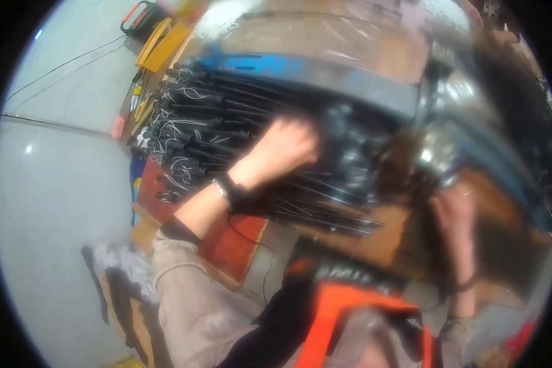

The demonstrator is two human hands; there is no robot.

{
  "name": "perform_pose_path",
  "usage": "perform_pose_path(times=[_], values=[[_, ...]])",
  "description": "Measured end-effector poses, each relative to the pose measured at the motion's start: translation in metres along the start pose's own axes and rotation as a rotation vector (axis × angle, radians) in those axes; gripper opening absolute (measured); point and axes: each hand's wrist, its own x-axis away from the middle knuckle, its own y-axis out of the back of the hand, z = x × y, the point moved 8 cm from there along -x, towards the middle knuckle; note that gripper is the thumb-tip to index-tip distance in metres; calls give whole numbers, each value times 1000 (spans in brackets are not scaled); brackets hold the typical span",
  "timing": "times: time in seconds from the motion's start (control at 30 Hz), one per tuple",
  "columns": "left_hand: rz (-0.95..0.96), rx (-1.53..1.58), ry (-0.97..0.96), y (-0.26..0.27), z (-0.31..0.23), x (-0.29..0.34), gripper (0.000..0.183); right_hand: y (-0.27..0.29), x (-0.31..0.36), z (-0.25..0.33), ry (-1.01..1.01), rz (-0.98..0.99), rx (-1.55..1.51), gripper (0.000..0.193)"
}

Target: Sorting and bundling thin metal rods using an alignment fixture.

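Observation:
A pile of long black rods (pixel 227 110) with thin white cords at their left ends lies across the work table. My left hand (pixel 286 142) is over the middle of the pile, its fingers curled but smeared by motion. Whether it holds a rod cannot be made out. To the right of the pile is a shiny dark plastic wrapping (pixel 349 138), also blurred. My right hand (pixel 455 208) is at the right of the table, just below a blurred shiny metallic thing (pixel 438 153). Its fingers are smeared, and any grip is hidden.
Beyond the rods runs a grey and blue bar (pixel 374 86), with clear plastic sheeting (pixel 343 37) behind it. At the far left are a yellow box (pixel 164 46) and a black case with a red handle (pixel 142 19). A red panel (pixel 233 245) lies below the rods.

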Motion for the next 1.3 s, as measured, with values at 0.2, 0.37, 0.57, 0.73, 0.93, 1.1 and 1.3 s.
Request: perform_pose_path(times=[0.2, 0.37, 0.57, 0.73, 0.93, 1.1, 1.3], values=[[-292, 15, 16, 16, 10, -5, 22, -2, -6, 14, -66, 100, 19, 20], [-194, -80, 42, 2, 31, -13, 20, -10, 5, 10, -52, 121, 63, 27], [-192, 35, -83, 8, 15, -31, 18, 2, 6, 27, 124, 19, 383, 33], [-65, 38, -144, 18, -57, -49, 22, -13, 3, 17, -121, 225, 253, 34], [-78, 250, -229, 25, -126, -73, 26, 0, 28, 13, -182, 36, -306, 33], [34, 254, -218, 21, -147, -86, 27, -8, 51, 6, -64, -89, -399, 41], [74, 73, -250, 31, -167, -105, 32, 31, 43, 31, 204, -236, 12, 54]])
